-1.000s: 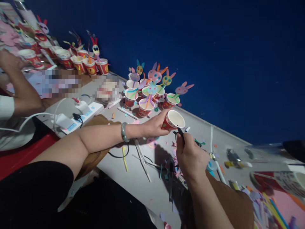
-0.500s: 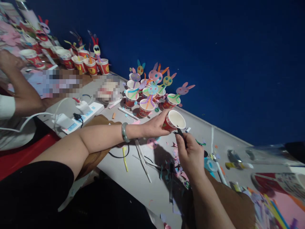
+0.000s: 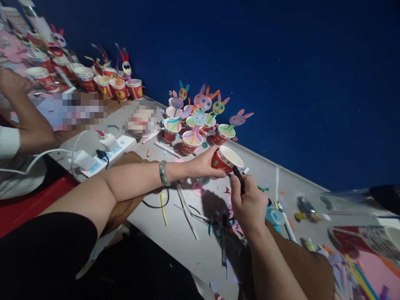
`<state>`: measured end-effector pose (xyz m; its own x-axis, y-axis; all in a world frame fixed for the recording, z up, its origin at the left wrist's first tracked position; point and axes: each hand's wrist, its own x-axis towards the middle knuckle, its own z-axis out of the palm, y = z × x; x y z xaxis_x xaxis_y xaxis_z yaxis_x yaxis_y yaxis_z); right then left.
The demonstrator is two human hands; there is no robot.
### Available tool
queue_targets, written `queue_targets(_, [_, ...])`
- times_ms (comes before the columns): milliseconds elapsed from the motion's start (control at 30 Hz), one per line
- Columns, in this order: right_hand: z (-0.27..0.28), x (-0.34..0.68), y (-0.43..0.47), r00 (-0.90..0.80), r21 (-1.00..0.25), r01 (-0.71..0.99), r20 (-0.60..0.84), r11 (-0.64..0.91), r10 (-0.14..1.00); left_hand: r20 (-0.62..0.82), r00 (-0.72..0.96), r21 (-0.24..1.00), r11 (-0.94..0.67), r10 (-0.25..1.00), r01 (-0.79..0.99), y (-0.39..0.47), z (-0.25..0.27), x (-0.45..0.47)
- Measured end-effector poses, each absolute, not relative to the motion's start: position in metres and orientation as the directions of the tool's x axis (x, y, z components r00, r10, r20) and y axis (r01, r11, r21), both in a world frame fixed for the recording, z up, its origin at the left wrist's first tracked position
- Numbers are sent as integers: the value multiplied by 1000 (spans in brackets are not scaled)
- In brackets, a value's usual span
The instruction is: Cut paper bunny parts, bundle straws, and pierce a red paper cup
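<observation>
My left hand (image 3: 208,162) is wrapped round a red-and-white paper cup (image 3: 231,156), its mouth tilted toward my right side. A green-grey bangle (image 3: 164,173) sits on my left wrist. In my right hand (image 3: 250,200) is a black hand tool (image 3: 238,179) whose two arms spread apart at the end, close against the lower side of the cup; its exact kind is partly hidden by my fingers. Beyond the cup stand several paper cups (image 3: 191,141) with paper rabbit faces on straws. A pink paper face (image 3: 199,187) lies flat below my left hand.
A power strip (image 3: 125,146) with plugs lies at left, near another person's arm (image 3: 31,108). More decorated cups (image 3: 118,89) line the back left. White straws (image 3: 187,212), a yellow straw (image 3: 164,210) and a black pen (image 3: 224,246) lie among paper scraps. A blue wall (image 3: 281,83) rises behind.
My left hand has turned the cup slightly, so more of its outer side shows. The black tool has shifted from the rim to lower on the cup's side.
</observation>
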<state>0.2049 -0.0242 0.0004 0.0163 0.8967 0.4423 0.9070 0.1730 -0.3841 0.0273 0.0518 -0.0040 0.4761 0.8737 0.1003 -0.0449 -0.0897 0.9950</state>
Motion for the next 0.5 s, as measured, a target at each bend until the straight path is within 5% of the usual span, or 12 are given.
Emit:
queue_targets(100, [6,202,-25,53,-655,737,301,166,952,134,427,991,-134,895,-28,53,-2,27])
queue_targets(200, [10,200,-25,-43,-955,296,-21,-7,999,193,369,981,-184,909,-58,55,-2,26])
queue_targets(333, [7,201,-24,-30,-997,-10,-80,-81,996,99,425,980,-14,900,-197,58,-2,25])
queue_targets(500, [2,205,-23,228,-995,74,85,70,970,34,555,947,150,831,-283,54,4,25])
